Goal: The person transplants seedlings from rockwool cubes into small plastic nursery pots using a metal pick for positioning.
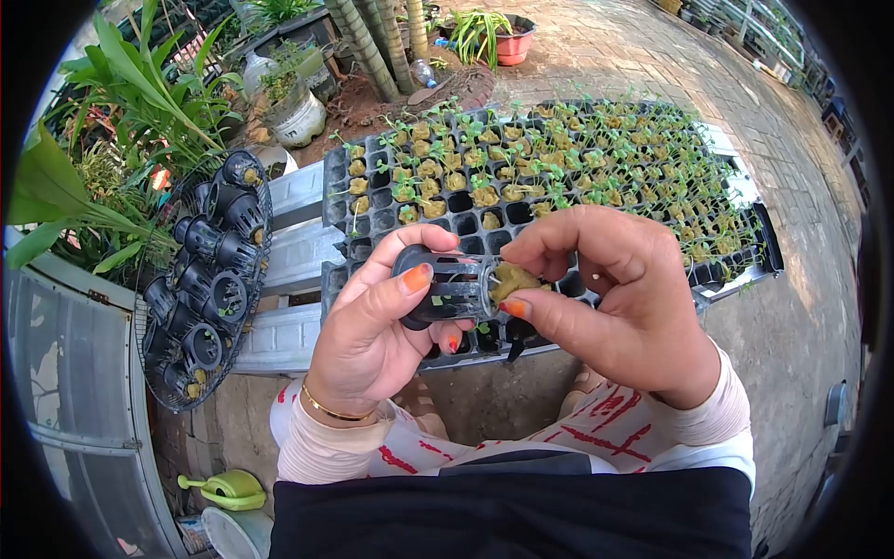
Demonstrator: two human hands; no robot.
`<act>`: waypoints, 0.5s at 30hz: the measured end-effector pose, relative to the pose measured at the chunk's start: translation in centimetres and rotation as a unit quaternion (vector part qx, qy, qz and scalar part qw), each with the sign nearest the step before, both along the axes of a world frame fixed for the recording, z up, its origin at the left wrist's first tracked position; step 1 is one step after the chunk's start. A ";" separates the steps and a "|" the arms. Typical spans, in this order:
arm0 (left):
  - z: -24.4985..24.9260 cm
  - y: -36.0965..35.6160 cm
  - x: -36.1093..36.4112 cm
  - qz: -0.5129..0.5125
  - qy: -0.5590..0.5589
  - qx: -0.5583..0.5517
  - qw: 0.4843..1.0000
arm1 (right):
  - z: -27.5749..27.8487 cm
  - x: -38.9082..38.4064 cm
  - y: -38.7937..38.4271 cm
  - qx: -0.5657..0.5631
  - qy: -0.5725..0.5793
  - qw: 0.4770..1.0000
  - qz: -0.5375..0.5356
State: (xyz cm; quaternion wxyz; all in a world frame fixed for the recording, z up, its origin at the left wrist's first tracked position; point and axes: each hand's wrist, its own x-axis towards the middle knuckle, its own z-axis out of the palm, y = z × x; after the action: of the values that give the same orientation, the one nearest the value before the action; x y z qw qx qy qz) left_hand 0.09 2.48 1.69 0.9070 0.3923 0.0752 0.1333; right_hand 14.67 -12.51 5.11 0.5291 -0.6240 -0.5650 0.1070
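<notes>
My left hand (358, 321) is wrapped around a black slotted net pot (453, 287), tipped on its side with its wide rim to the left. At the pot's narrow end, my right hand (615, 298) pinches a yellowish-brown growing plug (512, 279) between thumb and fingertips. Part of the plug is hidden by the pot's end and the fingers. A bit of green shows through the pot's slots. Below and beyond both hands lies a black seedling tray (384, 222), many of its cells holding similar plugs with small green seedlings (577, 140).
A wire basket (267, 233) of black net pots stands on the left. Metal slats (293, 252) support the trays. Leafy plants (121, 93) and a white pot (300, 123) are at the upper left, a reddish planter (515, 45) at the back. A green watering can (233, 490) sits lower left.
</notes>
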 end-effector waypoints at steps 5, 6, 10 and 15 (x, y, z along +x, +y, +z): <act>-0.9 -0.1 0.4 -0.010 -0.030 -0.065 0.997 | 0.3 0.3 -0.1 -0.031 0.092 0.995 0.009; -1.0 -0.1 0.5 -0.021 -0.040 -0.086 0.995 | 0.6 0.3 -0.2 -0.067 0.116 0.991 0.005; -1.1 -0.1 0.4 -0.033 -0.047 -0.093 0.994 | 0.5 0.7 -0.1 -0.083 0.214 0.973 0.015; -1.4 -0.1 0.3 -0.042 -0.053 -0.083 0.994 | 0.7 0.6 -0.1 -0.108 0.274 0.955 0.034</act>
State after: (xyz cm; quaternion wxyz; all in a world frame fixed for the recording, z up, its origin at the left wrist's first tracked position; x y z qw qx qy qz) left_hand 0.39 2.35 0.33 0.9440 0.3110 0.0209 0.1086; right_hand 15.27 -12.63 5.84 0.5892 -0.6047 -0.4040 0.3522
